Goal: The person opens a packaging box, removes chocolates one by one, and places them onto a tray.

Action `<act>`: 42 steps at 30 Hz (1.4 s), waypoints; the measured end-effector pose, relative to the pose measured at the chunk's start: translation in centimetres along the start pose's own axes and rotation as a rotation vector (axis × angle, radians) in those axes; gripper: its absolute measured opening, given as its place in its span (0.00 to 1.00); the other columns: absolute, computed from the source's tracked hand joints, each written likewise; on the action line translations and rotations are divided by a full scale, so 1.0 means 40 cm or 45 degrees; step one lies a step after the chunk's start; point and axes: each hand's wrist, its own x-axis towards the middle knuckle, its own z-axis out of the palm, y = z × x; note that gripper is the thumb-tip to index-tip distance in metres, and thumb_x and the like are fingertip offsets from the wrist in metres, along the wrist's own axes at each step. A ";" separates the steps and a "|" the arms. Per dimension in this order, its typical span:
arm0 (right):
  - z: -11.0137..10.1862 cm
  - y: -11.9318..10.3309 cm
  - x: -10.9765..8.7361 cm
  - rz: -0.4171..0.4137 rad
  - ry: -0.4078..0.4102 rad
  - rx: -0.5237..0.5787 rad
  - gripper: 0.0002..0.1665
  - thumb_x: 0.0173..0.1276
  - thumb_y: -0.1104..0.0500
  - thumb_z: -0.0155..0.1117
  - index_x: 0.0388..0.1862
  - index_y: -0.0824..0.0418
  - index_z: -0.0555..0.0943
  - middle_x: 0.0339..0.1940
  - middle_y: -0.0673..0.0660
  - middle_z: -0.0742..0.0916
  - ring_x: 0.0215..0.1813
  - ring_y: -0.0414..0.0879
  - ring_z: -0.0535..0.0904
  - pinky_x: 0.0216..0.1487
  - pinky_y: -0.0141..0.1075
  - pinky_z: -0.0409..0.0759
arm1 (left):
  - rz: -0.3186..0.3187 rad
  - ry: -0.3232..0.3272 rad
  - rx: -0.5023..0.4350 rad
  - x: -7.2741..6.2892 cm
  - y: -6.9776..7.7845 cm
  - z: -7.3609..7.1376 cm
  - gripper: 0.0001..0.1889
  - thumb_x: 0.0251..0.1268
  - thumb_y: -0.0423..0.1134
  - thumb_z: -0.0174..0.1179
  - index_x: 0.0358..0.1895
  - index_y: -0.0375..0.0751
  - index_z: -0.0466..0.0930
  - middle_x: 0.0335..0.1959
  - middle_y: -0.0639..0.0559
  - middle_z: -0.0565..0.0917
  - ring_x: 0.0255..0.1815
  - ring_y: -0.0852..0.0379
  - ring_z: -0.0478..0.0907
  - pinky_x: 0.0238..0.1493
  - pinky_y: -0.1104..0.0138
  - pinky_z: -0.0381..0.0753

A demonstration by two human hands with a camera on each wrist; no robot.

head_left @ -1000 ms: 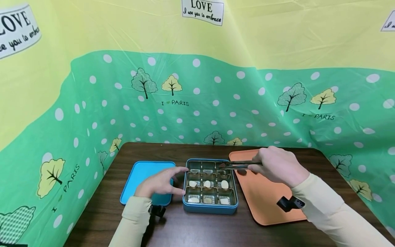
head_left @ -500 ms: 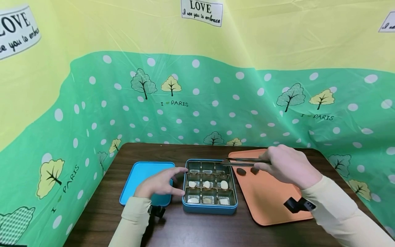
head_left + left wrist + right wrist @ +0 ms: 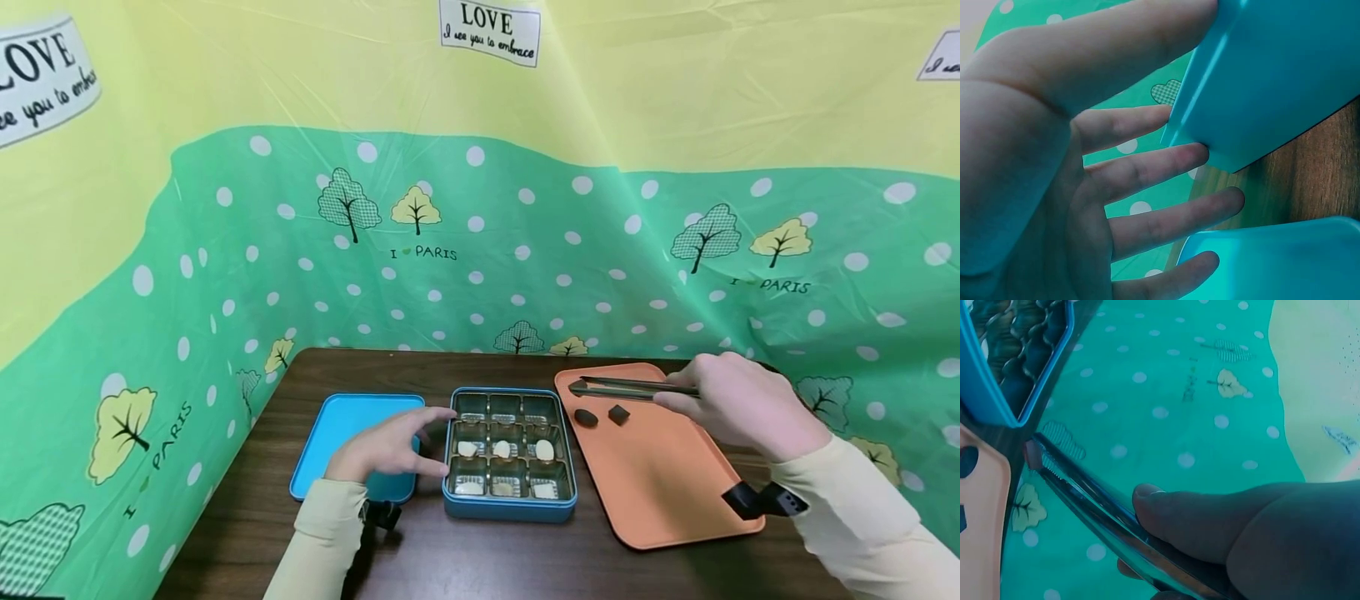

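My right hand holds long metal tweezers, which reach left over the back of the orange tray. A small dark brown piece sits between their tips. On the tray below lie a dark oval piece and a dark square piece. My left hand is beside the blue box, its fingers fairly straight and its thumb and some fingertips touching the box's left side. Inside the box, the middle row holds whitish pieces; pale shapes show in the front row, and the back row shows bare compartments.
A light blue lid lies flat left of the box, partly under my left hand. The box and tray stand close together on a dark wooden table. A green and yellow patterned cloth hangs behind and beside the table.
My right hand has moved right, bringing the tweezers from above the box's back right compartment to over the tray. Both dark pieces on the tray are now uncovered. The left hand stays put.
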 end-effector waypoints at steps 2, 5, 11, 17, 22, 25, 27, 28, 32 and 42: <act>0.001 0.017 -0.004 0.020 -0.012 0.006 0.19 0.73 0.40 0.69 0.51 0.49 0.93 0.47 0.56 0.93 0.42 0.50 0.88 0.28 0.50 0.80 | 0.004 0.000 -0.009 0.001 0.000 0.000 0.44 0.63 0.50 0.77 0.80 0.45 0.66 0.77 0.47 0.71 0.60 0.43 0.80 0.63 0.42 0.78; 0.004 0.041 -0.009 0.036 -0.018 0.010 0.21 0.73 0.40 0.69 0.52 0.51 0.93 0.49 0.59 0.93 0.39 0.48 0.87 0.25 0.46 0.77 | 0.000 -0.002 -0.017 0.001 0.000 0.000 0.44 0.63 0.50 0.76 0.80 0.44 0.66 0.77 0.47 0.71 0.61 0.42 0.80 0.64 0.42 0.77; 0.011 0.089 -0.016 0.060 -0.016 0.012 0.24 0.73 0.42 0.69 0.54 0.58 0.92 0.48 0.63 0.92 0.36 0.48 0.87 0.24 0.43 0.75 | -0.019 -0.002 -0.021 0.000 -0.002 -0.001 0.44 0.63 0.51 0.76 0.80 0.47 0.66 0.78 0.49 0.71 0.61 0.44 0.80 0.64 0.43 0.78; 0.025 0.131 -0.029 0.107 -0.038 0.040 0.20 0.74 0.42 0.68 0.51 0.54 0.93 0.23 0.50 0.84 0.25 0.43 0.74 0.21 0.40 0.66 | -0.030 0.000 -0.031 0.000 0.001 -0.002 0.44 0.63 0.50 0.77 0.80 0.47 0.66 0.78 0.48 0.71 0.60 0.44 0.80 0.63 0.43 0.78; 0.038 0.163 -0.039 0.139 -0.051 0.056 0.17 0.74 0.41 0.68 0.46 0.50 0.94 0.17 0.46 0.72 0.23 0.44 0.68 0.21 0.39 0.62 | -0.029 0.003 -0.025 0.001 0.002 -0.001 0.45 0.62 0.51 0.77 0.80 0.46 0.66 0.77 0.47 0.71 0.59 0.44 0.80 0.61 0.43 0.79; 0.048 0.184 -0.043 0.151 -0.069 0.067 0.20 0.74 0.41 0.68 0.47 0.55 0.93 0.17 0.46 0.72 0.22 0.44 0.68 0.22 0.39 0.62 | -0.037 0.002 -0.018 0.002 0.001 0.000 0.45 0.62 0.51 0.77 0.80 0.47 0.66 0.77 0.48 0.71 0.59 0.45 0.80 0.61 0.44 0.79; 0.053 0.199 -0.045 0.169 -0.099 0.074 0.23 0.74 0.40 0.68 0.49 0.57 0.93 0.18 0.47 0.73 0.23 0.45 0.68 0.22 0.39 0.63 | -0.043 0.004 -0.018 0.002 0.002 0.000 0.44 0.62 0.51 0.77 0.80 0.47 0.66 0.77 0.48 0.71 0.59 0.45 0.80 0.61 0.44 0.79; 0.056 0.207 -0.045 0.176 -0.114 0.080 0.25 0.74 0.40 0.67 0.52 0.58 0.92 0.18 0.48 0.74 0.24 0.45 0.68 0.22 0.40 0.63 | -0.042 0.004 -0.018 0.002 0.001 0.001 0.44 0.62 0.51 0.77 0.80 0.47 0.66 0.77 0.47 0.71 0.58 0.45 0.80 0.61 0.44 0.80; 0.068 0.235 -0.043 0.198 -0.158 0.087 0.24 0.74 0.39 0.66 0.50 0.56 0.93 0.19 0.48 0.73 0.24 0.46 0.68 0.23 0.40 0.64 | -0.050 0.005 -0.020 0.000 0.002 0.001 0.44 0.62 0.51 0.77 0.80 0.48 0.67 0.77 0.48 0.71 0.59 0.44 0.80 0.61 0.44 0.79; 0.086 0.272 -0.034 0.215 -0.201 0.107 0.20 0.76 0.41 0.66 0.44 0.55 0.93 0.17 0.48 0.72 0.24 0.46 0.67 0.24 0.40 0.63 | -0.037 0.009 -0.034 0.004 -0.004 0.000 0.44 0.62 0.51 0.77 0.80 0.46 0.66 0.77 0.47 0.71 0.60 0.44 0.80 0.62 0.44 0.79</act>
